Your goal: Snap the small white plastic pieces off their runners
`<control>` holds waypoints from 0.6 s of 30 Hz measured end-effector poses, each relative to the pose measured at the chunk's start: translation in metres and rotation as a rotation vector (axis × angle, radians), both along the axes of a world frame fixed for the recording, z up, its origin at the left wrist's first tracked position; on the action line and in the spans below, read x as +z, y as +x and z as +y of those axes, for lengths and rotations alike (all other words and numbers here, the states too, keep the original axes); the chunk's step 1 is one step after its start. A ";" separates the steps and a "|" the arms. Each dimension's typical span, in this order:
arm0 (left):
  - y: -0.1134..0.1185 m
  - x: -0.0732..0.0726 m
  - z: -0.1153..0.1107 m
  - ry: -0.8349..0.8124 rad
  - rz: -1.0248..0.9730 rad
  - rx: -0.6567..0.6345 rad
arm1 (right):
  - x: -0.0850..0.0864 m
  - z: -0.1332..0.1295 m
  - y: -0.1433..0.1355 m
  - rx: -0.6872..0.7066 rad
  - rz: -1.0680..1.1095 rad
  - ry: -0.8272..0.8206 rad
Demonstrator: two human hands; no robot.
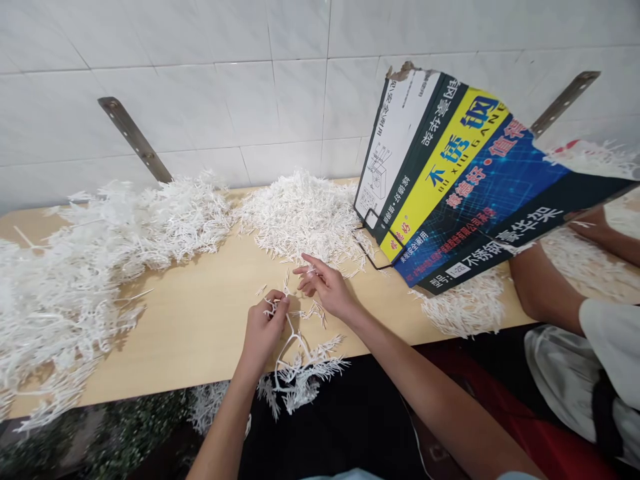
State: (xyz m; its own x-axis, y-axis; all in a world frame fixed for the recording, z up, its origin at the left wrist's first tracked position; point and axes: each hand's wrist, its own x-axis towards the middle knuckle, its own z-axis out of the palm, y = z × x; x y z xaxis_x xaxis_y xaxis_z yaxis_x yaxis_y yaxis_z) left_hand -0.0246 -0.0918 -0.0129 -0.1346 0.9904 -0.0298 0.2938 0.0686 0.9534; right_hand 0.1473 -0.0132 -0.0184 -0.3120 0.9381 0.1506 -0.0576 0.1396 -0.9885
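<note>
My left hand (267, 327) is closed in a pinch on a branching white plastic sprig (296, 340). The forked stems of the sprig hang down over the table's front edge. Just to the right, my right hand (325, 287) has its index finger pointing out and its other fingers curled, with small white plastic pieces (311, 269) showing between them. Loose bits (315, 312) of the same plastic lie on the table below my hands. Behind them rises a pile of small white pieces (300, 213).
A large heap of white branching sprigs (65, 280) covers the left of the wooden table (190, 320). A printed cardboard box (450, 180) stands tilted at the right in a black wire holder (375, 260). Beyond it, another person's arm (545, 287) reaches over more white pieces (465, 303).
</note>
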 end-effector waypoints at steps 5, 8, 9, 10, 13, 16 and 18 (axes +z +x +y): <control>-0.001 0.001 0.000 0.010 0.015 -0.003 | 0.004 -0.001 -0.002 0.011 0.023 -0.095; -0.001 0.001 0.000 0.010 0.013 -0.004 | 0.007 0.000 0.000 0.012 0.046 -0.146; -0.001 0.001 0.000 0.009 0.008 -0.003 | 0.008 0.000 0.001 0.018 0.073 -0.166; 0.000 0.001 0.000 0.007 0.004 -0.003 | 0.009 0.001 0.003 0.027 0.110 -0.188; 0.000 0.001 0.000 -0.001 -0.018 0.007 | 0.010 0.005 0.009 0.071 0.223 -0.239; 0.000 0.001 0.000 0.004 -0.035 0.016 | 0.009 0.007 0.012 0.102 0.235 -0.227; 0.001 0.001 0.001 0.024 -0.030 0.020 | 0.008 0.006 0.011 0.097 0.194 -0.199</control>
